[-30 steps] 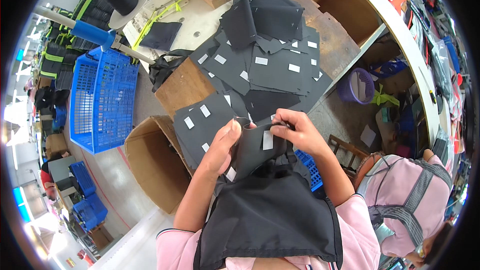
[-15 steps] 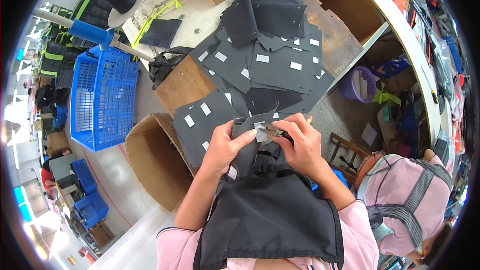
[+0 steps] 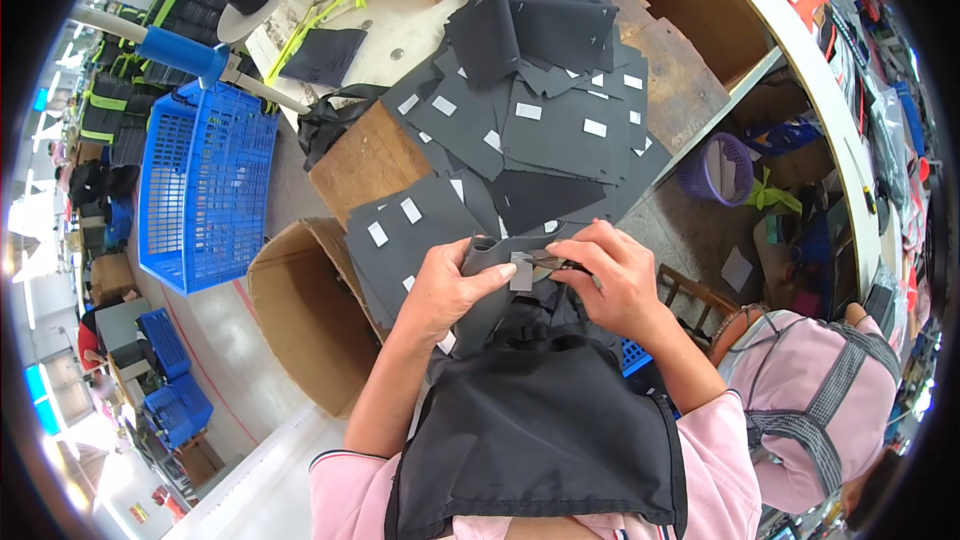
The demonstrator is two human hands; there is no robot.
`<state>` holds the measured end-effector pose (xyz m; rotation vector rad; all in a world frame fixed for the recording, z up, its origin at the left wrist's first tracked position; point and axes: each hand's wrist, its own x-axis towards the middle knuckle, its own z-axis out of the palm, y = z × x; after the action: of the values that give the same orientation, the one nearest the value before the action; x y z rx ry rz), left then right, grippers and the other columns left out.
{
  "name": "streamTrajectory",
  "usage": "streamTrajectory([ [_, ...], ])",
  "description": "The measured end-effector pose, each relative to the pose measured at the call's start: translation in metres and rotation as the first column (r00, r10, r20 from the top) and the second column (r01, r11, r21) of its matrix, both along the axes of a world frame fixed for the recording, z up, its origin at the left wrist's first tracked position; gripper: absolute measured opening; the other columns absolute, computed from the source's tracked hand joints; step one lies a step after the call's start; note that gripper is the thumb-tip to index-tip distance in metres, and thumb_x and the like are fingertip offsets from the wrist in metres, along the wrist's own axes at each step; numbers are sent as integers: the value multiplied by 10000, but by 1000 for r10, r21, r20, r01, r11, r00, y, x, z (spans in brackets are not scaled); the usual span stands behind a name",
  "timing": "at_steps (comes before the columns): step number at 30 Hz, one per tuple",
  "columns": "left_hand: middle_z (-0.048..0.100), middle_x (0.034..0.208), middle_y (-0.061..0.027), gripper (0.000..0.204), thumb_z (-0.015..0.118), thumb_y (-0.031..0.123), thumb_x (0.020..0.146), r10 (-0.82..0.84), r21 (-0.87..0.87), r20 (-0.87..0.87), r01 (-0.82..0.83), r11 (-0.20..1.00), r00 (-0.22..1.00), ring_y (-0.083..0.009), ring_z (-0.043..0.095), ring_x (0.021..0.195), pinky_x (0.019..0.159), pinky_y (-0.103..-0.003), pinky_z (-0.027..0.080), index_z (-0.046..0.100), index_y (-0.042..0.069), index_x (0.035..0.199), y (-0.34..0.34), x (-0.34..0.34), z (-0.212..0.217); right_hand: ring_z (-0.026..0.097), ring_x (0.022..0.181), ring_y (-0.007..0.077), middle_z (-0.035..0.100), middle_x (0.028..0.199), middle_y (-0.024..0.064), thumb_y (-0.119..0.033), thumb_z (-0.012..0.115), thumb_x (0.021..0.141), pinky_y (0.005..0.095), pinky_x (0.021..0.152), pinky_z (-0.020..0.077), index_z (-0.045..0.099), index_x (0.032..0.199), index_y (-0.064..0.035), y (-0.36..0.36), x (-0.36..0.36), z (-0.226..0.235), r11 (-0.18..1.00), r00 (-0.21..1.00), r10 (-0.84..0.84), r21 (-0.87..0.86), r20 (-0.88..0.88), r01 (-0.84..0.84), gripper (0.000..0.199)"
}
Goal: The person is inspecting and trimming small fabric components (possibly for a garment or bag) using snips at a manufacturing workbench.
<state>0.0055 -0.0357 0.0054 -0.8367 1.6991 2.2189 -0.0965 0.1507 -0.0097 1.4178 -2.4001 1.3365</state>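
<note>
My left hand (image 3: 450, 290) grips a black fabric piece (image 3: 490, 285) that carries a small white label (image 3: 521, 271), thumb pressed next to the label. My right hand (image 3: 610, 275) holds small scissors (image 3: 556, 262) whose tips lie at the label's edge. Both hands meet just above my black apron (image 3: 540, 430). Beyond them a large heap of black fabric pieces with white labels (image 3: 540, 110) covers the wooden table (image 3: 365, 155).
An open cardboard box (image 3: 300, 310) stands on the floor to my left, with a blue plastic crate (image 3: 205, 185) further left. A person in a pink top (image 3: 820, 410) sits at right. A purple basket (image 3: 712, 168) lies under the table edge.
My hands have drawn closer together on the fabric piece. The piece has been folded over so its white label now sits between my thumbs, with the scissors at it.
</note>
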Motion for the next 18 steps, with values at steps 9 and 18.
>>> streamTrajectory([
  [9, 628, 846, -25, 230, 693, 104, 773, 33, 34, 2, -33, 999, 999, -74, 553, 746, 678, -214, 445, 628, -21, 955, 1, 0, 0, 540, 579, 194, 531, 725, 29, -63, 717, 642, 303, 512, 420, 625, 890, -75, -4, 6, -7, 994, 996, -68, -87, -53, 63, 266],
  [18, 629, 835, -31, 240, 696, 96, 767, 73, 18, -16, -73, 997, 997, -76, 559, 725, 663, -217, 458, 620, -28, 958, -1, 1, -3, 556, 593, 234, 531, 730, 58, -56, 707, 674, 317, 528, 446, 618, 897, -74, -11, 18, -10, 988, 981, -140, -42, 131, 147, 240],
])
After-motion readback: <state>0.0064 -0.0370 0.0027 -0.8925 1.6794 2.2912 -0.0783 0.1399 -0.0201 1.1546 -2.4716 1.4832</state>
